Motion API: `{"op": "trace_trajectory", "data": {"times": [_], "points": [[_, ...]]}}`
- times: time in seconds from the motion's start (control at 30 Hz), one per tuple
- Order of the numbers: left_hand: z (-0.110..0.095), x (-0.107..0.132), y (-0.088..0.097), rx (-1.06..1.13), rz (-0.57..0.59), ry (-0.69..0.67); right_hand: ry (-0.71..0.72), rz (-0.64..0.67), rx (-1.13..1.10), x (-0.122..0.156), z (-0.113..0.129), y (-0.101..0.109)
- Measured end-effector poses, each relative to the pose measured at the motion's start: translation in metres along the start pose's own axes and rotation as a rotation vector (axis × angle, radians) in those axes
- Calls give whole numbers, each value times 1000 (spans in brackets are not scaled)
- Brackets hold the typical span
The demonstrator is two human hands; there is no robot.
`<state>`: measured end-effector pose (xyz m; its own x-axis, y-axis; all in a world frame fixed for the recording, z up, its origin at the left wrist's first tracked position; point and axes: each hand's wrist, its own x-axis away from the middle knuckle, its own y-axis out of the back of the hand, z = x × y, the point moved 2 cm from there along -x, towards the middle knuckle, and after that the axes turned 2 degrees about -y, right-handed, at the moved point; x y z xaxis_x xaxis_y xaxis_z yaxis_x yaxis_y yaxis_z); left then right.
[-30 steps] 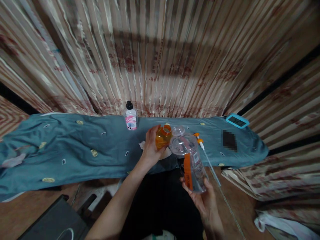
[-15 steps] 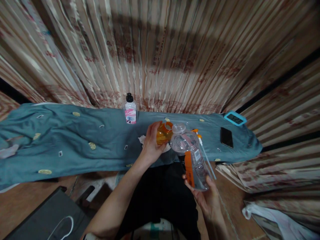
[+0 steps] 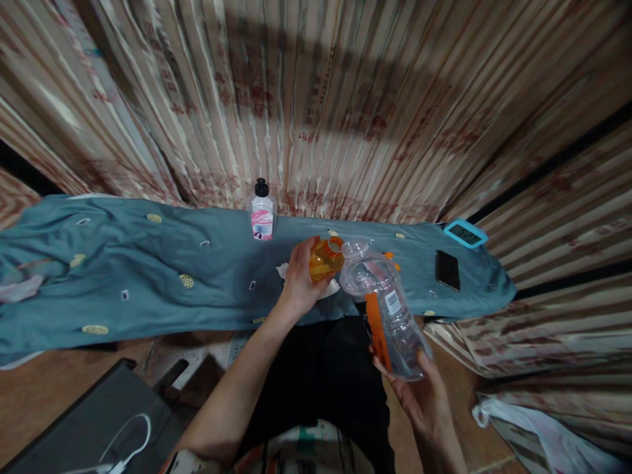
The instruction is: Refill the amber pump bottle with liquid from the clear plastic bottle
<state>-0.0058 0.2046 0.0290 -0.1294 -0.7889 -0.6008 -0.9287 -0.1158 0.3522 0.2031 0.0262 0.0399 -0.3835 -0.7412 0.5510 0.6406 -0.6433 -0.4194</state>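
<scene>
My left hand (image 3: 301, 280) is wrapped round a small orange see-through bottle (image 3: 323, 262), its open neck tipped to the right. Fingers of my right hand (image 3: 412, 388) grip the base of a large clear plastic bottle (image 3: 395, 309) with an orange label, tilted so that its mouth lies close beside the orange bottle's neck. Whether the two necks touch I cannot tell. Some white tissue (image 3: 332, 288) shows behind my left hand. Orange tips (image 3: 392, 258) of a thing on the cloth stick out behind the clear bottle, which hides the rest.
A black-capped bottle with a pink label (image 3: 262, 214) stands at the back of the teal cloth (image 3: 158, 276). To the right lie a phone (image 3: 447, 269) and a blue-framed digital timer (image 3: 465, 233). Pleated curtains (image 3: 306, 105) hang close behind. A white cable (image 3: 143, 434) lies at lower left.
The clear bottle and my right hand have shifted slightly right, covering the pale blue stick seen before. The orange bottle stays close to the clear bottle's mouth. The view has moved a little.
</scene>
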Motion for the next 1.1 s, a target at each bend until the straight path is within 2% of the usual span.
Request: {"op": "trace_trajectory", "data": {"times": [0.37, 0.67, 1.1], "points": [[1, -3, 0, 64, -11, 51, 19, -18, -9, 3, 0, 9], [2, -4, 0, 72, -6, 54, 34, -28, -23, 9, -1, -1], [3, -2, -1, 83, -17, 50, -9, 6, 19, 9, -4, -3]]}}
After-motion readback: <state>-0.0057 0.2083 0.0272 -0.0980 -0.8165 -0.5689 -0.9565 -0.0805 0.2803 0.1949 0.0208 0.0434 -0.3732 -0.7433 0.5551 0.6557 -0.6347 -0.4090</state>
